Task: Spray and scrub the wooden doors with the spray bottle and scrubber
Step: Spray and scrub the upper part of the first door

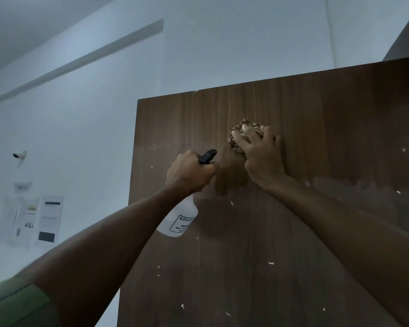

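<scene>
A dark brown wooden door (316, 128) fills the right half of the view, its surface flecked with small white marks and dull streaks. My right hand (260, 156) presses a tan woven scrubber (240, 133) flat against the upper part of the door. My left hand (190, 172) is wrapped around the black trigger head of a white spray bottle (180, 219), held just left of the scrubber. The nozzle points up and right toward the door. The bottle's body hangs below my fist, with black printed text on it.
A pale wall (80, 114) lies to the left of the door's edge. A small white camera (19, 155) is mounted on it, with several paper notices (33, 218) taped below. A white ceiling beam runs diagonally above.
</scene>
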### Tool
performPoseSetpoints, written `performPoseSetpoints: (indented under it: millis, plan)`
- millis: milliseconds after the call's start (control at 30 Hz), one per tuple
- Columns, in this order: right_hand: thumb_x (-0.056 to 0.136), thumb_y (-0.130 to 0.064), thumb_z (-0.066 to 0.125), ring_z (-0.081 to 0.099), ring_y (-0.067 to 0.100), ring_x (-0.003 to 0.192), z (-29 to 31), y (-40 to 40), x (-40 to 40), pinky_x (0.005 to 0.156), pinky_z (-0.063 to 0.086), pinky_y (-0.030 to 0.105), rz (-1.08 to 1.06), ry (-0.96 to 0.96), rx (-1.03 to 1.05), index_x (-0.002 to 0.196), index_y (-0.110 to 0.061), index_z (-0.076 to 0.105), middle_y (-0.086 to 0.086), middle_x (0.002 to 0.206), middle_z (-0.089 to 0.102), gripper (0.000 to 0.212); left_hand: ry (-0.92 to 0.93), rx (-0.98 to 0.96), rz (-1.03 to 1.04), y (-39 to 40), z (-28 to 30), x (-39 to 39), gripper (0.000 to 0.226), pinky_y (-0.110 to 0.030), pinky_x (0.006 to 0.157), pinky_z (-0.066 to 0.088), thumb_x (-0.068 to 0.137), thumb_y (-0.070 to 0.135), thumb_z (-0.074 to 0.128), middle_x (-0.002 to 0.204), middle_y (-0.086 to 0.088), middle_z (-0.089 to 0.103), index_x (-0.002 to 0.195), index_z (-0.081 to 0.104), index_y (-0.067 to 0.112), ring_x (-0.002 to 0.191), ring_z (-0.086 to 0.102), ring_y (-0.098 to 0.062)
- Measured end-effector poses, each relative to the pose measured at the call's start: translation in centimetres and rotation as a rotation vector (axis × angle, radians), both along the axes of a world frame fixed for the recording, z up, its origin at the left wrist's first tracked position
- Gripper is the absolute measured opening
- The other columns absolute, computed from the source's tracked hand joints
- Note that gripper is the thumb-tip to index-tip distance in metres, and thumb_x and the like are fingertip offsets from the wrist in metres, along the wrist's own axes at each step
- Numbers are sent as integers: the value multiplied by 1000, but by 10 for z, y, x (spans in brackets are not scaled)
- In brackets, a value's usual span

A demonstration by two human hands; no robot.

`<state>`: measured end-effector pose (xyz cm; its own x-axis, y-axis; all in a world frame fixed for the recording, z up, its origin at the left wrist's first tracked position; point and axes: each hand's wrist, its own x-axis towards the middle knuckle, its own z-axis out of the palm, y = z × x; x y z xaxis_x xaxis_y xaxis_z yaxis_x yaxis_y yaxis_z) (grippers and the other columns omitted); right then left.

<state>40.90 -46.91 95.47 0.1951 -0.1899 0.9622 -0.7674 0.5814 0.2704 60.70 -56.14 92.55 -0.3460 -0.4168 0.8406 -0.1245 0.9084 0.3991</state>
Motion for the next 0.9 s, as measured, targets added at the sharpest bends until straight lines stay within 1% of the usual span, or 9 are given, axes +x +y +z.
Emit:
performPoseSetpoints:
  millis: [100, 200, 333, 400, 500, 600, 800, 833, 900]
  plan:
    - [82, -10, 65, 43, 35, 124, -29, -14, 0, 92, 44, 51, 51, 346, 348, 143, -29, 57, 2, 146, 53, 65, -4, -1, 36, -8, -1, 8, 33, -40, 57, 64, 95, 37, 69, 68, -4, 78, 80, 76, 9, 48, 70, -13]
    - [85, -18, 54, 46, 34, 128, -14, -2, -8, 95, 45, 49, -128, 620, 626, 149, -35, 50, 1, 153, 48, 66, -3, -4, 38, -13, 3, 17, 35, -40, 59, 65, 95, 39, 68, 68, -3, 78, 80, 77, 8, 50, 71, -15]
    - [79, 1, 66, 46, 37, 122, 10, -12, 7, 89, 44, 52, -61, 155, 115, 142, -33, 60, 3, 150, 54, 72, 11, -6, 25, -21, 4, 24, 32, -39, 57, 66, 96, 35, 69, 65, -2, 76, 78, 76, 10, 48, 70, -11]
    - [79, 3, 61, 41, 37, 124, -1, -27, 24, 93, 40, 50, -11, -2, 9, 143, -31, 57, 2, 153, 50, 73, 13, -8, 28, -24, 4, 28, 31, -37, 55, 65, 96, 35, 69, 65, -1, 76, 78, 76, 10, 46, 69, -10]
    - [81, -11, 72, 46, 37, 126, -31, -44, 27, 92, 44, 53, 97, 318, 345, 138, -30, 59, 3, 145, 55, 61, 13, -10, 45, -29, 5, 35, 34, -31, 52, 61, 95, 37, 68, 65, -2, 77, 77, 77, 10, 43, 66, -8]
    - [81, -17, 65, 49, 34, 128, -15, -38, 19, 93, 46, 48, -58, 644, 648, 144, -35, 55, 0, 148, 52, 66, -18, -19, 57, -37, 7, 41, 34, -38, 59, 66, 94, 38, 67, 66, -2, 77, 76, 77, 11, 47, 70, -13]
    - [81, 1, 59, 43, 37, 126, 4, -58, 47, 94, 38, 49, -12, -14, -15, 144, -31, 57, 1, 151, 51, 71, -49, -13, 44, -56, -2, 48, 33, -34, 59, 65, 97, 38, 68, 68, -2, 78, 80, 76, 11, 46, 68, -10]
    - [81, 0, 59, 42, 36, 125, -6, -65, 54, 94, 38, 49, 23, -9, 8, 143, -30, 58, 2, 149, 53, 69, -48, -8, 46, -59, -3, 50, 33, -33, 59, 64, 96, 39, 68, 69, -2, 78, 80, 76, 12, 46, 68, -10]
    - [83, -6, 63, 43, 33, 124, -28, -76, 54, 92, 42, 48, 75, 236, 262, 138, -30, 62, 2, 142, 57, 60, -52, -8, 51, -65, -5, 55, 36, -30, 55, 62, 96, 43, 67, 69, -2, 78, 79, 77, 13, 45, 67, -9]
